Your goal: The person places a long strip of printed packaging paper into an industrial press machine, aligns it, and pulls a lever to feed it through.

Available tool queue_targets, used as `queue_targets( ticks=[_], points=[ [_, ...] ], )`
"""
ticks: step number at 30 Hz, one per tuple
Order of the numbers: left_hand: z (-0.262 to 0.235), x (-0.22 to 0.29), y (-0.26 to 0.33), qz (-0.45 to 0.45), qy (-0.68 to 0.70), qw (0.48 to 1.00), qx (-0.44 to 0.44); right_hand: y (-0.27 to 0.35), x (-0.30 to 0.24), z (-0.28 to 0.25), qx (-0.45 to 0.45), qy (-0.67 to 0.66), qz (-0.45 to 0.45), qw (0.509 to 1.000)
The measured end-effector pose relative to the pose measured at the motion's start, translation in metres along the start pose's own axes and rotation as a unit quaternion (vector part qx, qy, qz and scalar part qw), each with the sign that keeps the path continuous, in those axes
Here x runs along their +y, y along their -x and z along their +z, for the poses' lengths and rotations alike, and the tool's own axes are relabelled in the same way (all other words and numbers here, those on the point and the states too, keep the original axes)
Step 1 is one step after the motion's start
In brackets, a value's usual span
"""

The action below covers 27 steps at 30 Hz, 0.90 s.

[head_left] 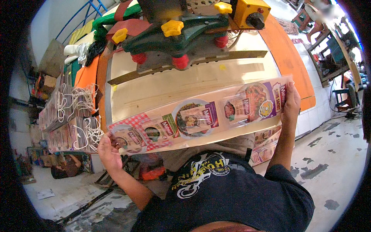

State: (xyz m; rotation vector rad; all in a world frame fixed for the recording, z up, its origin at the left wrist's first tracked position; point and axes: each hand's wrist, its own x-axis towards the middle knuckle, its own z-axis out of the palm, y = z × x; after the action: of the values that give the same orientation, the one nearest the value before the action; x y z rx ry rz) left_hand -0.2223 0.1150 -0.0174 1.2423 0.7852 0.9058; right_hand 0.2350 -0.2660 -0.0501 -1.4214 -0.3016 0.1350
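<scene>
I see my left hand [109,149] closed on the strip of food packets [201,116], fingers curled over its end at 8 o'clock. My right hand [290,104] grips the other end at 3 o'clock, thumb behind. The strip lies stretched across the pale worktable [162,87], just below the green machine [174,36] at 12 o'clock. Bundles of packets [67,120] with white string stand at 9 o'clock, and a stained concrete floor [332,162] lies at 4 o'clock.

A green machine [174,38] with yellow knobs [172,28] above stacked, string-tied bundles [71,116].
</scene>
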Motion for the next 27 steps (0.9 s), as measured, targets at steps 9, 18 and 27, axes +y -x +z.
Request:
queue_targets(
  ticks=[9, 18, 27],
  points=[
    [0.03, -0.022, -0.022, -0.019, 0.024, 0.998, 0.046, 0.005, -0.014, 0.018, -0.011, -0.042, 0.038, 0.998],
    [0.035, -0.033, -0.03, -0.011, 0.084, 0.993, 0.082, 0.014, -0.036, 0.041, 0.029, -0.041, 0.083, 0.995],
    [0.004, -0.05, -0.031, -0.043, 0.088, 0.991, 0.091, 0.01, -0.017, 0.041, 0.01, -0.059, 0.115, 0.992]
  ],
)
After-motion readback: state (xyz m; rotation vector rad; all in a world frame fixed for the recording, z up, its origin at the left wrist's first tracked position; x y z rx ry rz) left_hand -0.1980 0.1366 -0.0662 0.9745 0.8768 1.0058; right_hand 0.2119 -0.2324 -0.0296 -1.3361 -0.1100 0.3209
